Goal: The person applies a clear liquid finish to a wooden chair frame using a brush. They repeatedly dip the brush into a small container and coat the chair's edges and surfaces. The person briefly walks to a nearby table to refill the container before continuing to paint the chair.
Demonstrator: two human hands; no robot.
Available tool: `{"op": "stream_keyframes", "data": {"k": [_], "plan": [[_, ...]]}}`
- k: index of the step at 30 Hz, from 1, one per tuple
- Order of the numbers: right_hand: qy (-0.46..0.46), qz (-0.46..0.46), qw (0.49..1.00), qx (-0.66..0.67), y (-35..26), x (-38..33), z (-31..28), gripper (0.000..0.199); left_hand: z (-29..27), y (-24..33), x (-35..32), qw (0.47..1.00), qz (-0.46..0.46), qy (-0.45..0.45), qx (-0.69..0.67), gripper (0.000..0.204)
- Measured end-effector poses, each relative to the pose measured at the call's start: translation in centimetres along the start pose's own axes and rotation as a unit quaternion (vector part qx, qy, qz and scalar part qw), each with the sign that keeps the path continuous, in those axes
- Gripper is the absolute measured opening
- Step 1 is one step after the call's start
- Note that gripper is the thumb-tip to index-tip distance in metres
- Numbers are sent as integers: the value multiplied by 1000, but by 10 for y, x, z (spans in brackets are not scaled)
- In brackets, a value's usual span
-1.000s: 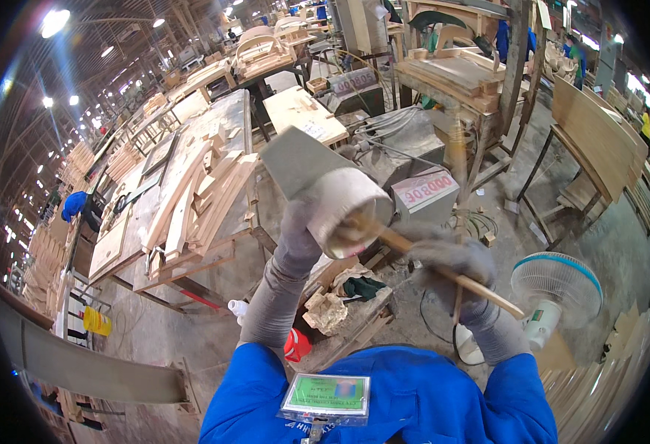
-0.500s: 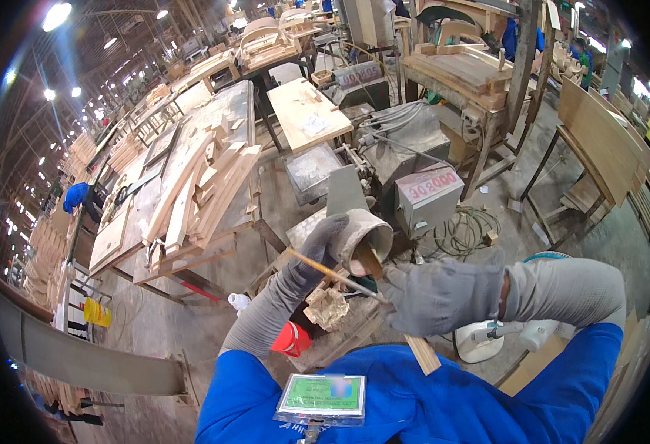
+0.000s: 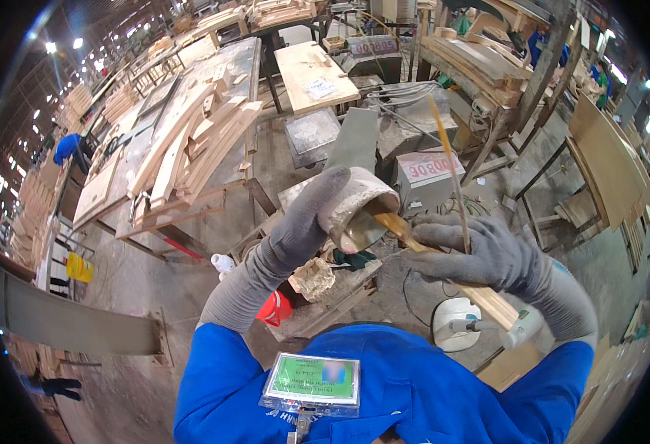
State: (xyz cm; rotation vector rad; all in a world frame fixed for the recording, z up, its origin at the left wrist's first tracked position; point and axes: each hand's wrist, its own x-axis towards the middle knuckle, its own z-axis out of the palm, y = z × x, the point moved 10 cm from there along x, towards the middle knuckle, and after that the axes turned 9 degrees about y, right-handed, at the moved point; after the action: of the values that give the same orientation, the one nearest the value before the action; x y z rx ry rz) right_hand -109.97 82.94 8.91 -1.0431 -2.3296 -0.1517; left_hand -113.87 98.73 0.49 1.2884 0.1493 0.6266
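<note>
My left hand (image 3: 303, 222), in a grey glove, is wrapped round a whitish, crusted cup (image 3: 346, 203) whose mouth tips to the right. In my right hand (image 3: 488, 251), also gloved, is a flat wooden stick (image 3: 491, 303); its amber-coloured far end reaches into the mouth of the cup. A thinner stick (image 3: 454, 174) with a yellowish upper end stands up between the fingers of the same hand. What lies deep in the cup is hidden. Below the cup sits a crumpled tan lump (image 3: 312, 279) next to dark green cloth (image 3: 354, 259).
At left a table (image 3: 243, 81) carries wooden strips (image 3: 192, 159). A grey metal box (image 3: 421, 192) stands ahead, with a pale board (image 3: 314, 74) beyond. Lower down are a red bucket (image 3: 273, 307), a white bottle (image 3: 223, 263) and a white rounded object (image 3: 454, 323). A tilted panel (image 3: 610, 148) leans right.
My right hand has turned, so the thin stick that pointed left now points up. The wooden stick has swung its lower end right. The cup is slightly lower in view, as the view shifted.
</note>
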Motion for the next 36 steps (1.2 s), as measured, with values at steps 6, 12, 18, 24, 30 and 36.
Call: {"op": "stream_keyframes", "data": {"k": [6,12,18,24,30,36], "plan": [[203,166,951,164,26,-43,25,36,-5,15,-11,930,244,42,270,46],[441,253,797,325,44,-76,50,16,8,32,-31,759,412,158,479,42],[195,123,973,12,16,-42,73,43,-13,-23,-5,934,35,219,-282,51],[178,143,973,42,10,-55,89,49,-48,-36,-8,903,57,286,-315,48],[163,147,971,97,19,-68,98,44,-72,-40,-12,892,70,308,-323,47],[358,267,890,92,73,-62,75,25,-83,62,-96,725,353,413,423,63]]}}
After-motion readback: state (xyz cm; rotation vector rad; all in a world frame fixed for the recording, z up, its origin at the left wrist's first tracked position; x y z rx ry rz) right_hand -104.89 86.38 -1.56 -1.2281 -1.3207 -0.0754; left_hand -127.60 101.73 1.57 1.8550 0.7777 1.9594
